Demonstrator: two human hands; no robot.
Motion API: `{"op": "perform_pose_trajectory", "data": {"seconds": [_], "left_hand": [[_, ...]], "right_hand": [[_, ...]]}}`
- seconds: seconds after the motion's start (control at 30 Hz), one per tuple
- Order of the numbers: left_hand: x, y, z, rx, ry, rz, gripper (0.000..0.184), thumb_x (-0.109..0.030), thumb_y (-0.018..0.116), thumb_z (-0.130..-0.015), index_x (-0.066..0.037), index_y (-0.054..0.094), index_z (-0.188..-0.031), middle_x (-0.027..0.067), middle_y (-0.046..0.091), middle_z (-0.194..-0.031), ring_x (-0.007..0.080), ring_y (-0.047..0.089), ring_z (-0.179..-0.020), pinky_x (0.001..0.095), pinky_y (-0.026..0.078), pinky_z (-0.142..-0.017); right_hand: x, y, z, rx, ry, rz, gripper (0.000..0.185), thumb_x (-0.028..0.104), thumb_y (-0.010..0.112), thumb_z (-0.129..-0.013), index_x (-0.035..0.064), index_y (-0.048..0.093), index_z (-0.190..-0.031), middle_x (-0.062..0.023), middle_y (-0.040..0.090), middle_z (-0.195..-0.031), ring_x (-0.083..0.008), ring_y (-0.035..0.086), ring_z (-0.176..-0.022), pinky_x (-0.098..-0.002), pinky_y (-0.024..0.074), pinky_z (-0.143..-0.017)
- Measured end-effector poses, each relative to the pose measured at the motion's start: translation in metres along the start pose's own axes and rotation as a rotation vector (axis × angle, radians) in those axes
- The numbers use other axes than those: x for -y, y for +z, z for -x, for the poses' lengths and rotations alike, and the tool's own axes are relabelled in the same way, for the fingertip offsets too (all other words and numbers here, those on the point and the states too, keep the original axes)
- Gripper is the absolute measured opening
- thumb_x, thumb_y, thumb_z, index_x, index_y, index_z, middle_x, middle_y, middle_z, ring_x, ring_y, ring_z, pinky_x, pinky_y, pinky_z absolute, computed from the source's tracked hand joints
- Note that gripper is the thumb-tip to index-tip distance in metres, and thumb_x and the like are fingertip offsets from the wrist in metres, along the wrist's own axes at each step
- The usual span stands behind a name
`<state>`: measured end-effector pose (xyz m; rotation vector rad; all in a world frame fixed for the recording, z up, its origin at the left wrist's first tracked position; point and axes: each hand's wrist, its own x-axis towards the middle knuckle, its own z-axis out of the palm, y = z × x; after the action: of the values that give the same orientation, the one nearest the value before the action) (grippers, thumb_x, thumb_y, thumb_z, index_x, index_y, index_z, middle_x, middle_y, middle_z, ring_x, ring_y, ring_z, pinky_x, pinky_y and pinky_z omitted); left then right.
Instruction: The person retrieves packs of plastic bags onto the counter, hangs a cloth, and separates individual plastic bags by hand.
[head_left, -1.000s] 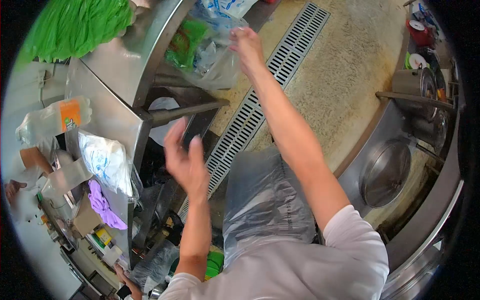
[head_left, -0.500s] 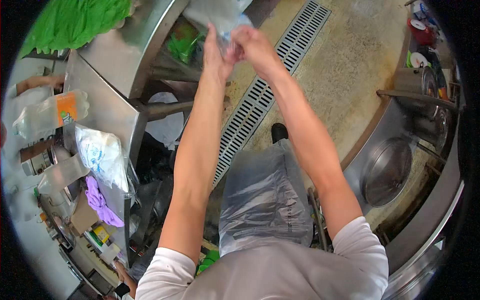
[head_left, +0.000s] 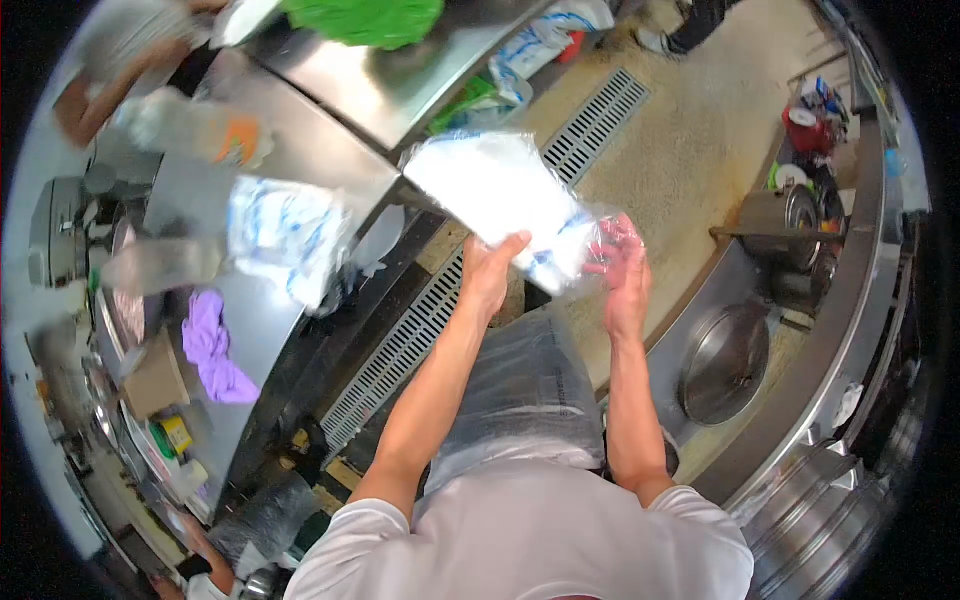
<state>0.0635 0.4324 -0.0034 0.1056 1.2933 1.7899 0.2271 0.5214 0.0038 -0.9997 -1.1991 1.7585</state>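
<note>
A white packet in clear plastic (head_left: 500, 195) with blue print is held up above the floor drain. My left hand (head_left: 488, 272) grips its lower edge, thumb on top. At the packet's right end, my right hand (head_left: 625, 275) has its fingers spread behind or inside the loose clear plastic; the overlap hides exactly which. Another white and blue packet (head_left: 285, 235) lies on the steel table to the left, beside a purple cloth (head_left: 215, 350).
Bottles (head_left: 195, 130) lie on the steel table (head_left: 350, 155). Green plastic (head_left: 370, 20) rests at the top. Large pots (head_left: 775, 225) and a round lid (head_left: 725, 365) are at the right. A person's arm (head_left: 130, 85) shows upper left, another's foot (head_left: 660, 42) at top.
My hands have come back from the bags under the table, and the white packet is now in my left hand. The view has shifted; a person's foot shows at the top.
</note>
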Motion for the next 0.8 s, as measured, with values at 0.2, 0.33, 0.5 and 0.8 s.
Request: {"op": "perform_pose_trajectory", "data": {"seconds": [0.2, 0.33, 0.5, 0.8], "left_hand": [[-0.09, -0.06, 0.121, -0.155, 0.087, 0.318, 0.044, -0.028, 0.059, -0.099, 0.005, 0.051, -0.126, 0.0114, 0.06, -0.122, 0.0198, 0.058, -0.112, 0.0357, 0.048, -0.091], [-0.137, -0.142, 0.183, -0.279, 0.281, 0.283, 0.04, -0.024, 0.058, -0.099, 0.003, 0.05, -0.127, 0.0101, 0.063, -0.116, 0.0189, 0.063, -0.102, 0.0345, 0.051, -0.084], [-0.179, -0.236, 0.239, -0.491, 0.549, 0.388, 0.042, -0.005, 0.059, -0.095, 0.002, 0.045, -0.134, 0.0122, 0.059, -0.125, 0.0234, 0.06, -0.113, 0.0371, 0.051, -0.096], [-0.207, -0.386, 0.205, -0.907, 0.342, 0.07, 0.052, -0.018, 0.065, -0.093, 0.003, 0.042, -0.135, 0.0146, 0.057, -0.125, 0.0249, 0.057, -0.112, 0.0421, 0.049, -0.093]], "right_hand": [[0.016, 0.073, 0.056, 0.28, -0.009, 0.248, 0.045, 0.032, 0.057, -0.099, 0.0005, 0.055, -0.131, -0.0108, 0.061, -0.12, -0.0164, 0.06, -0.099, -0.0308, 0.0513, -0.081], [0.028, 0.158, 0.096, 0.645, 0.385, 0.288, 0.03, 0.02, 0.061, -0.095, -0.0007, 0.061, -0.116, -0.0064, 0.066, -0.098, -0.0138, 0.062, -0.087, -0.0289, 0.0519, -0.073], [0.037, 0.266, 0.147, 0.867, 0.245, 0.241, 0.021, 0.02, 0.065, -0.093, -0.0006, 0.064, -0.097, -0.0018, 0.063, -0.078, -0.0092, 0.056, -0.066, -0.0254, 0.0463, -0.06], [-0.026, 0.396, 0.106, 1.067, -0.24, 0.544, 0.044, 0.023, 0.064, -0.093, -0.0056, 0.055, -0.125, -0.0187, 0.067, -0.11, -0.0263, 0.067, -0.091, -0.0356, 0.0534, -0.08]]}}
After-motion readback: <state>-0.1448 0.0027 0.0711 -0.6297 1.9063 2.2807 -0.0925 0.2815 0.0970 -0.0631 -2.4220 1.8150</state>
